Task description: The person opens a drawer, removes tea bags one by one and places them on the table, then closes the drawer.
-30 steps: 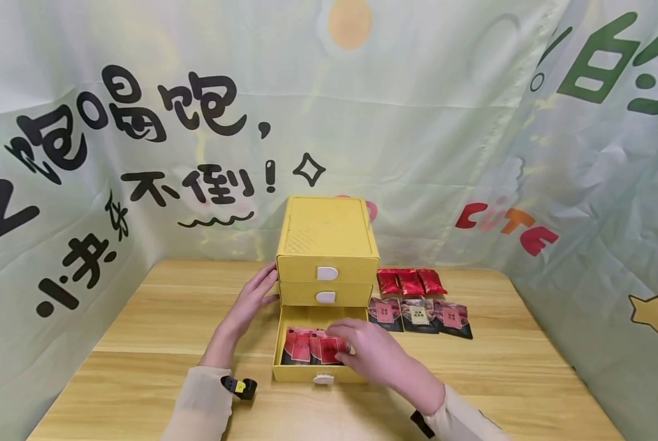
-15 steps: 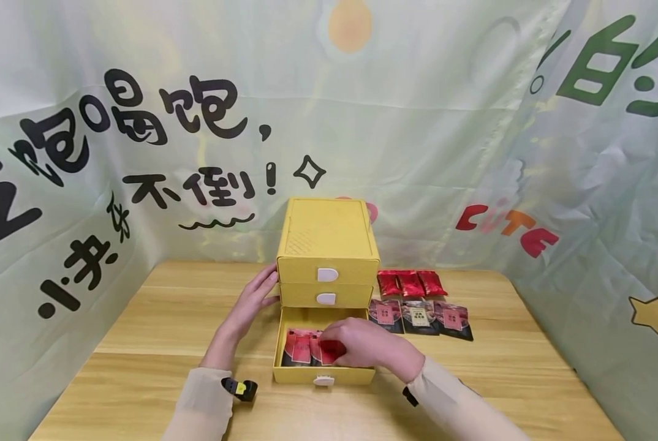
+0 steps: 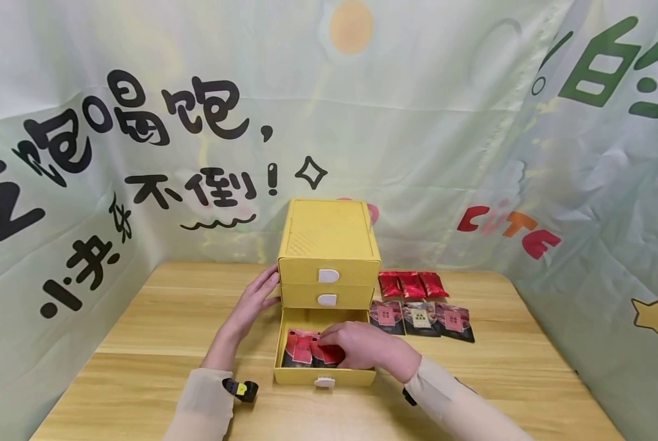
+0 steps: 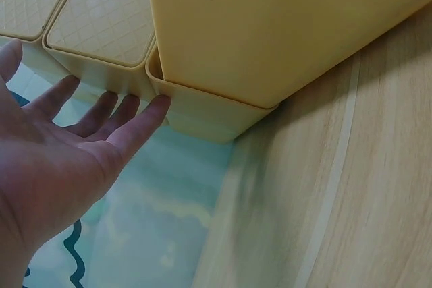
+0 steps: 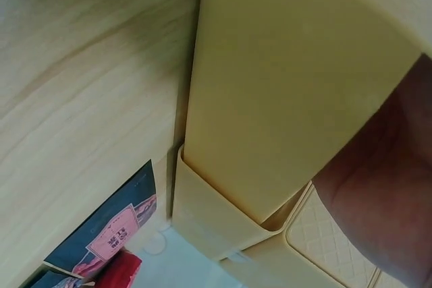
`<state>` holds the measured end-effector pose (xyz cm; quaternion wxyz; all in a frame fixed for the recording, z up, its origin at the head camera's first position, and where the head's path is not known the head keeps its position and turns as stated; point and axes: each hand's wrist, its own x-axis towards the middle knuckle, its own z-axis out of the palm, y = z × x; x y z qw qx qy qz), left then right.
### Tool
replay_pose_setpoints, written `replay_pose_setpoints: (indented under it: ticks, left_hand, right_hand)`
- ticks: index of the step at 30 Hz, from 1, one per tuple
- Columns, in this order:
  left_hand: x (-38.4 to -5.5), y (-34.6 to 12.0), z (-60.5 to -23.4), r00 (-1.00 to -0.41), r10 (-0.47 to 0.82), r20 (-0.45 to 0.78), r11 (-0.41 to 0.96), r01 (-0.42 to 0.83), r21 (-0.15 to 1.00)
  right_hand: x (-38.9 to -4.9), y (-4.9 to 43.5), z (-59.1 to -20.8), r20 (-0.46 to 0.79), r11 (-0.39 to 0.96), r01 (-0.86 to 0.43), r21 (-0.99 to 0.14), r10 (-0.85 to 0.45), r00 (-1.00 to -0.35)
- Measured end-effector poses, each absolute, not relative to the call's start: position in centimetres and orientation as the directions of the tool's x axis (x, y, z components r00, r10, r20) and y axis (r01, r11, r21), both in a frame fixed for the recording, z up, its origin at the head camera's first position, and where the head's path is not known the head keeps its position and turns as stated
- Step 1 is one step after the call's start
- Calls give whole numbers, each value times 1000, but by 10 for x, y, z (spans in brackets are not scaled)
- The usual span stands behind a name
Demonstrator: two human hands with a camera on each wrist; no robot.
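Observation:
A yellow three-drawer box [image 3: 330, 229] stands on the table with its bottom drawer [image 3: 325, 376] pulled out. Inside that drawer, a pink-labelled sachet [image 3: 301, 348] lies at the left, beside another red-and-black sachet [image 3: 326, 354]. My right hand [image 3: 366, 346] reaches over the drawer's right side and holds this second sachet with curled fingers, covering part of it; in the right wrist view the drawer wall hides the fingertips. With spread, fairly straight fingers, my left hand [image 3: 254, 300] touches the box's left side; in the left wrist view its fingertips [image 4: 162, 102] meet the stacked edges.
Right of the box, several red foil packets [image 3: 412, 285] lie in a row behind a row of dark sachets [image 3: 421, 318] with pink and cream labels. A printed cloth backdrop [image 3: 417, 153] surrounds the wooden table [image 3: 169, 318].
My right hand has shifted slightly left and its fingers have curled in over the right-hand sachet in the drawer. My left hand stays against the box.

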<state>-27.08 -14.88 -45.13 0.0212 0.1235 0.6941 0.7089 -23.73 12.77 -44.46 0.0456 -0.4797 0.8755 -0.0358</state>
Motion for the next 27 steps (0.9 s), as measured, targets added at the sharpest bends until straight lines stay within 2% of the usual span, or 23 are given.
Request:
replay_pose_setpoints:
  ticks: [10, 17, 27]
  left_hand:
    - [-270, -148, -451, -969, 206, 136, -32, 132, 991]
    - [-271, -147, -451, -970, 205, 132, -39, 127, 991]
    - [-269, -148, -449, -970, 200, 137, -27, 135, 991]
  right_hand:
    - [-239, 130, -448, -17, 506, -857, -98, -862, -507]
    - [-239, 133, -448, 8, 521, -848, -97, -852, -524]
    - [-238, 137, -454, 195, 531, -843, -83, -821, -536]
